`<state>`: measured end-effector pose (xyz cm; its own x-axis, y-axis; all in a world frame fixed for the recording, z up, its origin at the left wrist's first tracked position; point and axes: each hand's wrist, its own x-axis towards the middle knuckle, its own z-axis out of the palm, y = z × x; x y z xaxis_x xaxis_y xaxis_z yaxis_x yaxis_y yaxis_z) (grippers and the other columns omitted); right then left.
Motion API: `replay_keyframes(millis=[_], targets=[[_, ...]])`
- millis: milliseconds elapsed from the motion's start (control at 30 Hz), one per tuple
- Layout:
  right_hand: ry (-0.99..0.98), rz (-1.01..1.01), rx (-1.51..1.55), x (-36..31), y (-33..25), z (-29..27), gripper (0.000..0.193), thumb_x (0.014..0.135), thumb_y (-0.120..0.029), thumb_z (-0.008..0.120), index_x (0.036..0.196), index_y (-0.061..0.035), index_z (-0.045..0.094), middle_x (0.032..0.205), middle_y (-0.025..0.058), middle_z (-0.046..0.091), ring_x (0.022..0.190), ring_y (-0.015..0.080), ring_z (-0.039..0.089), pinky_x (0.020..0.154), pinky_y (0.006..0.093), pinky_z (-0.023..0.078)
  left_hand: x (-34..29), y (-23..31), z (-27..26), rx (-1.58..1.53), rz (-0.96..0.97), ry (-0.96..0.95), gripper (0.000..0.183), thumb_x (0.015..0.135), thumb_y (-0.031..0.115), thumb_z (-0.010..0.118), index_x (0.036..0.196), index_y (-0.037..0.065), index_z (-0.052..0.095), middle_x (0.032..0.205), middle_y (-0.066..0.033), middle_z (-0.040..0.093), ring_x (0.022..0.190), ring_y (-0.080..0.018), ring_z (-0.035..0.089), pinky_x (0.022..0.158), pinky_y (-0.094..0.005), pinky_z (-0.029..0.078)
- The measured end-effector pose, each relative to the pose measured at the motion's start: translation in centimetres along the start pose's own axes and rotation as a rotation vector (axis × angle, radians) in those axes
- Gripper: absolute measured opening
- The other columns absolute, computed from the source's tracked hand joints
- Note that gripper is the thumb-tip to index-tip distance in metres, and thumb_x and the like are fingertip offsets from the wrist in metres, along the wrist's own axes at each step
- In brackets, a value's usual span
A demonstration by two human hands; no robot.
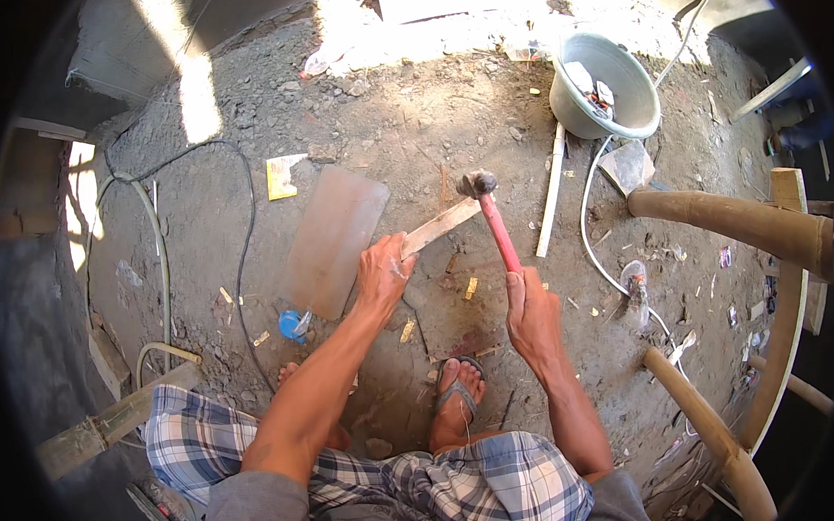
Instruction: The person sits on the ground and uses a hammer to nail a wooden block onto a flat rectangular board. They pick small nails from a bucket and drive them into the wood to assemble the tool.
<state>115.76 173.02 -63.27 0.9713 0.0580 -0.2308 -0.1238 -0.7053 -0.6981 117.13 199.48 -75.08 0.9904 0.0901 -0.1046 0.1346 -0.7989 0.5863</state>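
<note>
The fingers of the left hand (383,273) are curled closed around the near end of a short wooden strip (442,227), which slants up and away to the right. The fingers of the right hand (536,316) are wrapped round the lower part of a hammer (500,230) with a red handle, the thumb lying along it. The hammer's dark head is at the far end of the strip—whether the two touch, I cannot tell. Strip and hammer are both above the dirt ground (485,102), in front of the person.

Below the hands are checked shorts (517,482) and a foot in a sandal (463,397). Just beyond the left hand a flat brownish board (333,236) lies on the ground, with a yellow packet (281,179) near its upper left corner and a crumpled blue item (292,325) near its lower end. Farther left, a black cable (247,197) loops over the dirt. Beyond the right hand lies a pale narrow strip (551,201), its upper end by a grey bucket (649,124) with things inside—and bamboo poles (728,220) stand out at the far right.
</note>
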Motion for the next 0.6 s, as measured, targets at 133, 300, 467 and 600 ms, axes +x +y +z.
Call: replay_keyframes(millis=[133, 300, 467, 600], targets=[[0.052, -0.080, -0.004, -1.8, -2.1, 1.0, 0.027, 0.115, -0.028, 0.056, 0.105, -0.0032, 0.058, 0.069, 0.0262, 0.066, 0.068, 0.0500, 0.070, 0.057, 0.0575, 0.051, -0.4, 0.1, 0.2, -0.006, 0.007, 0.014, 0.044, 0.084, 0.012, 0.087, 0.124, 0.000, 0.073, 0.107, -0.0222, 0.075, 0.094, -0.0442, 0.075, 0.083, -0.0510, 0.061], [-0.141, 0.029, -0.263, 0.0, 1.5, 3.2, 0.024, 0.114, -0.026, 0.058, 0.105, -0.0031, 0.058, 0.066, 0.0251, 0.065, 0.064, 0.0483, 0.070, 0.055, 0.0561, 0.051, 0.5, 0.8, 0.5, -0.007, -0.010, -0.012, 0.045, 0.083, 0.011, 0.088, 0.124, 0.000, 0.074, 0.106, -0.0222, 0.075, 0.095, -0.0441, 0.075, 0.083, -0.0513, 0.062], [-0.034, -0.041, -0.036, -0.6, -1.1, 3.1, 0.032, 0.115, -0.033, 0.054, 0.106, -0.0022, 0.056, 0.068, 0.0292, 0.064, 0.064, 0.0528, 0.067, 0.056, 0.0590, 0.049, -0.2, -0.5, 0.2, -0.005, -0.011, 0.002, 0.045, 0.082, 0.012, 0.088, 0.124, 0.000, 0.074, 0.106, -0.0225, 0.075, 0.095, -0.0444, 0.075, 0.084, -0.0513, 0.061], [-0.092, -0.016, -0.271, 0.7, 4.3, 4.4, 0.034, 0.116, -0.035, 0.054, 0.105, -0.0022, 0.056, 0.069, 0.0312, 0.063, 0.064, 0.0553, 0.065, 0.057, 0.0609, 0.048, 0.4, 0.9, 0.6, -0.084, -0.046, 0.011, 0.049, 0.081, 0.013, 0.090, 0.125, 0.001, 0.074, 0.108, -0.0221, 0.075, 0.097, -0.0439, 0.074, 0.087, -0.0506, 0.061]])
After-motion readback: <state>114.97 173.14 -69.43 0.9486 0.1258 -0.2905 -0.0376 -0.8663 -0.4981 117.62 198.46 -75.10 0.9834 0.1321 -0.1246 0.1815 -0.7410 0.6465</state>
